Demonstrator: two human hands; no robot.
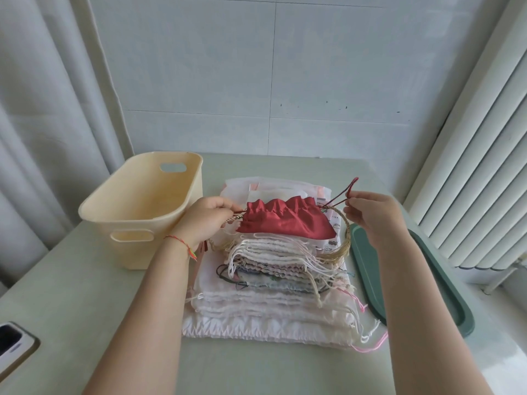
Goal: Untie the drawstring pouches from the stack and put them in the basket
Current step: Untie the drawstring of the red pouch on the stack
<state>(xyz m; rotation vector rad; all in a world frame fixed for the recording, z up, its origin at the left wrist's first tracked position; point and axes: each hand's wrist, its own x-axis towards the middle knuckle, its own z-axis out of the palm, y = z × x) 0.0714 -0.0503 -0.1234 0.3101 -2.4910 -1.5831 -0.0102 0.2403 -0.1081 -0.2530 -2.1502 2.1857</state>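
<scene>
Both hands (206, 220) (370, 213) pinching cords — red satin pouch (285, 222), mouth gathered, atop stack (273, 295).

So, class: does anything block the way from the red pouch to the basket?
Nothing visible does. The red pouch sits on the stack, the basket stands open just left of it, and only the left hand lies between them.

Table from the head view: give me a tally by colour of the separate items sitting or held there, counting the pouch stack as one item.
Red: 1, the red drawstring pouch, held at its cords by left hand and right hand
Cream: 1, the basket
Green: 1, the green tray
White and pastel: 1, the pouch stack
Dark: 1, the phone
Total: 5
</scene>
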